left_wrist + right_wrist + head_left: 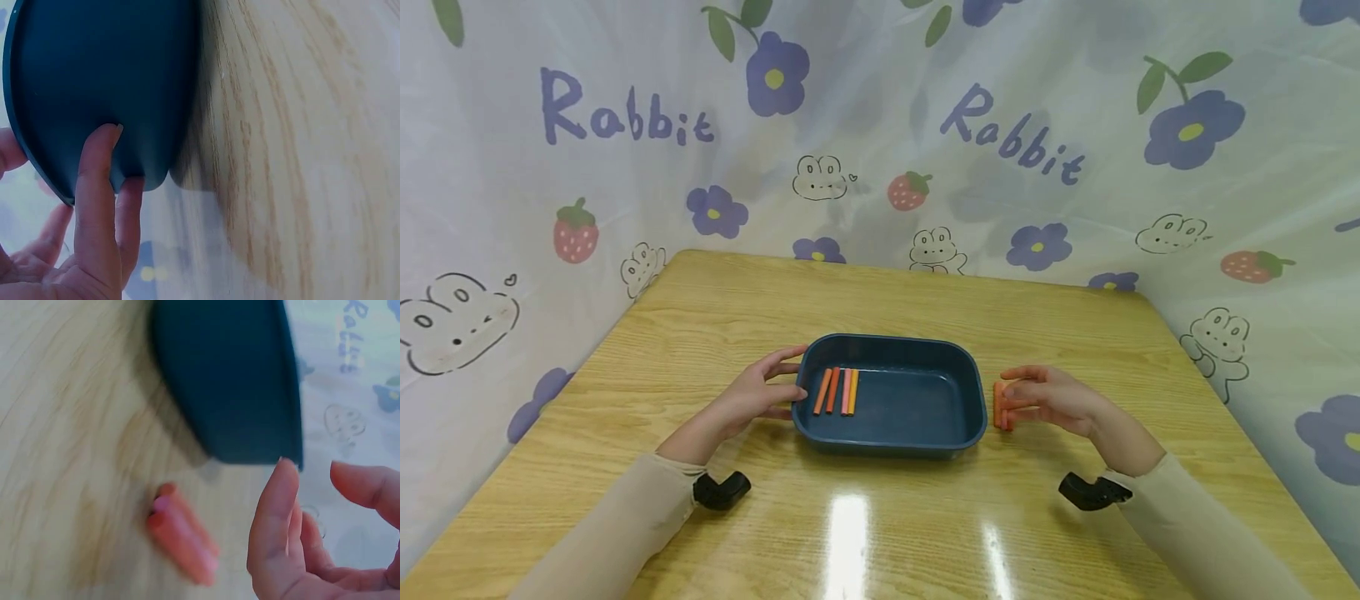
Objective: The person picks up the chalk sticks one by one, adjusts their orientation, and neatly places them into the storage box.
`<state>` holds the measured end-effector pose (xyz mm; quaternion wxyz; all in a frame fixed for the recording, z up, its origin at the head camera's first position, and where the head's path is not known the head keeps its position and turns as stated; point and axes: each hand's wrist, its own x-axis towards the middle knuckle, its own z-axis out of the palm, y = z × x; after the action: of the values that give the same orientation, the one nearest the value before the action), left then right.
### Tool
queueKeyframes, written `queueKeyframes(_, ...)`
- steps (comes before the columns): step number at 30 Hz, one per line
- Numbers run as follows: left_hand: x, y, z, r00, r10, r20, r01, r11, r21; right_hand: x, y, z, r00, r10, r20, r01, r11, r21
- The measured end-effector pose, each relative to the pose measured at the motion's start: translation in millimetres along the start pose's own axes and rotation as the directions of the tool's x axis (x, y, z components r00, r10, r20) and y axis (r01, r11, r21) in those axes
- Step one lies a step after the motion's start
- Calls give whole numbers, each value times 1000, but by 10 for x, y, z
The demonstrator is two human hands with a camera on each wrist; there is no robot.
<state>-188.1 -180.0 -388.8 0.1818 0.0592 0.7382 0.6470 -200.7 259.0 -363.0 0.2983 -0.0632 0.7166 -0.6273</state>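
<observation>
A dark blue rectangular tub (917, 454) stands mid-table. My left hand (747, 402) holds its left end, the thumb at the rim and fingers (97, 187) against the outer wall. Inside, on the left, several crayon-like sticks (823, 392) in orange, red, pink and yellow lie side by side. My right hand (1056, 400) hovers beyond the tub's right end, over a small cluster of similar sticks (181, 540) in orange, pink and red. Thumb and fingers are apart in the right wrist view, with nothing between them. The right hand partly hides this cluster in the head view.
The wooden table (910, 533) extends around the tub on all sides. Behind it and along both sides hangs a white curtain (880, 108) printed with rabbits, flowers and strawberries. A black wrist mount (721, 492) juts from the left sleeve, another (1092, 492) from the right.
</observation>
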Motion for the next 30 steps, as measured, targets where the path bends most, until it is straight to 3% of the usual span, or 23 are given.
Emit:
queueKeyframes(9, -8, 0, 0, 1000, 1, -9, -1, 1000, 3, 53, 196, -108, 993, -7, -115, 2, 999, -48)
queueKeyframes(17, -6, -15, -7, 1000, 9, 0, -9, 1000, -10, 122, 309, -82, 981, 36, -190, -60, 991, -119)
queueKeyframes(30, -8, -10, 8, 1000, 8, -9, -8, 1000, -5, 252, 342, -36, 950, 16, -313, -128, 931, -341)
